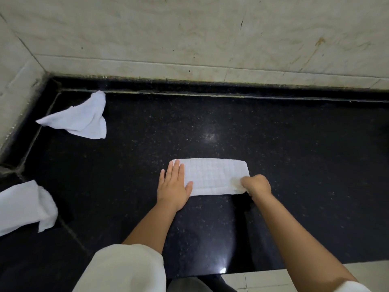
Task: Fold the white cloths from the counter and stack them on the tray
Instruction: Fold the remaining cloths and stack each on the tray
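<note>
**Head view: two hands on a folded white cloth on a black worktop**

Head camera looks down on a long, narrow folded white cloth (212,175) lying flat on a glossy black speckled worktop (273,144). The cloth's long axis runs left to right, roughly parallel to the back wall, with its short ends pointing left and right. It sits near the middle of the worktop, closer to the front edge than to the wall.

The left hand (173,184) lies palm down on the cloth's left end, fingers straight and slightly spread, pressing it flat. The right hand (256,185) is at the cloth's right near corner, its fingers curled and pinching the fabric there. Both forearms are bare; a pale sleeve (124,268) covers the left upper arm.

Two more white cloths lie unfolded well apart from the hands: a crumpled cloth (82,119) at the far left, near the corner where the walls meet, and a second loose cloth (23,205) at the left edge of the frame.

Pale marbled wall tiles (189,34), stained in places, rise behind and to the left of the worktop. A light tiled floor (263,279) shows below the worktop's front edge.
</note>
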